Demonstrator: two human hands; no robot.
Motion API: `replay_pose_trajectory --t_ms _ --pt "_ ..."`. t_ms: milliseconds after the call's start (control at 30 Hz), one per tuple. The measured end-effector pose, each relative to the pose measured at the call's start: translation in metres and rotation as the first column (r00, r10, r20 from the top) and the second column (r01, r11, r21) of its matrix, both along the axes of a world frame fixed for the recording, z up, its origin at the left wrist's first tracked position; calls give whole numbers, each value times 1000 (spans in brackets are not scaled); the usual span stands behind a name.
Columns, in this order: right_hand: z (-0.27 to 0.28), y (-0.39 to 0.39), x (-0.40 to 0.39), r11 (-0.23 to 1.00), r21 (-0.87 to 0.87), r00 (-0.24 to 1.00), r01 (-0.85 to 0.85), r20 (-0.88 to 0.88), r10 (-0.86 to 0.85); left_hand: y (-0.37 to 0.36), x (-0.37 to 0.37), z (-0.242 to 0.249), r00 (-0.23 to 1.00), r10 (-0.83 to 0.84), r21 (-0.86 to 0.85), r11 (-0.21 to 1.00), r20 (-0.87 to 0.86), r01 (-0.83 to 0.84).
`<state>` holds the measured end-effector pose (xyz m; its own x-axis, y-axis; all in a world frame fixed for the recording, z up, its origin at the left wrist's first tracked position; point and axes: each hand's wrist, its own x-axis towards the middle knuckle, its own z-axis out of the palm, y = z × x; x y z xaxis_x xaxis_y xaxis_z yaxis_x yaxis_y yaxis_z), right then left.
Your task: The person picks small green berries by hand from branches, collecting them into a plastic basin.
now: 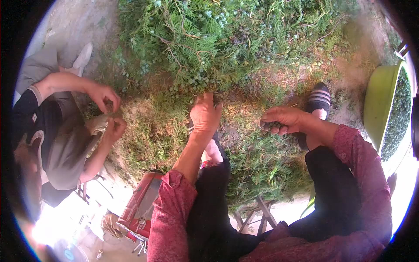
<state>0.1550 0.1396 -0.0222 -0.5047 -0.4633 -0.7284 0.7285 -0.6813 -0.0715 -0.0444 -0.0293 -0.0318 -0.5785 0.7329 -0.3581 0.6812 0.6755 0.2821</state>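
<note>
My left hand (205, 114) reaches forward to the near edge of a heap of cut evergreen branches (192, 48). Its thumb stands apart from the fingers, and the fingertips are partly lost against the foliage; I see nothing held in it. Small pale blue-green cones (214, 12) dot the branches. My right hand (283, 120) is curled, palm up, around several small dark green cones (275, 125), above the litter between my feet and away from the heap.
A lime-green tub (383, 100) full of small green cones stands at right. At left, another person sits with both hands (111, 114) together around something small. Loose sprigs (266, 170) cover the ground. A red bag or box (142, 201) stands at lower left.
</note>
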Motion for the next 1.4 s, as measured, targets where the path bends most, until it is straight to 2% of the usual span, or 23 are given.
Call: replay_pose_trajectory --t_ms 133,200,233,267,300,333,400,433,500,600,667,767,900,967,1000,1100,1233,1333,1400 --pt "1 2 0 999 31 1000 -11 -4 11 -1 0 -7 998 -20 -93 995 54 25" --pt "0 2 1 999 32 1000 -9 -6 9 -8 -2 -4 891 142 220 941 431 -257" --pt "-1 2 2 999 53 1000 3 6 -4 -11 -1 0 890 141 218 942 433 -255" --pt "-1 2 1 997 74 1000 12 17 -14 -9 -1 12 602 276 87 860 749 -503" --pt "0 3 -1 997 75 1000 11 18 -13 -8 -1 19 195 333 -128 741 923 -660" --pt "2 5 -5 994 100 999 36 -13 -35 -11 1 18 195 332 -127 740 923 -660" --pt "3 6 -11 990 129 998 61 -43 -56 -11 6 18 -67 177 -174 702 982 -690" --pt "3 5 -15 981 177 997 76 -2 -77 -9 8 21 -69 175 -174 703 982 -690" --pt "2 5 -21 970 227 994 88 42 -100 -6 12 27 -179 115 -208 679 977 -704" --pt "9 5 -31 965 232 992 121 -57 -111 1 20 38 -148 175 -229 723 974 -652" --pt "18 2 -36 957 285 994 59 -104 -30 6 30 48 -133 175 -220 753 976 -620" --pt "23 -6 -37 966 257 990 -15 -129 50 7 45 51 -94 172 -195 794 981 -576" --pt "17 -5 -30 957 291 996 2 -84 23 5 45 44 -27 199 -177 789 980 -589" --pt "15 4 -28 965 259 995 29 -97 -4 6 38 28 94 219 -119 787 971 -606" --pt "15 6 -26 973 226 994 54 -109 -30 11 39 33 45 228 -145 746 973 -650" --pt "7 2 -28 965 257 997 40 -77 -21 22 43 30 20 188 -131 752 982 -646" --pt "8 4 -27 972 223 990 76 -131 -47 31 52 41 58 153 -84 780 987 -620" --pt "9 13 -19 970 211 992 119 -69 -107 30 51 34 77 175 -95 795 982 -599" --pt "1 18 -13 965 193 984 177 -42 -172 23 41 11 560 210 106 872 801 -478"
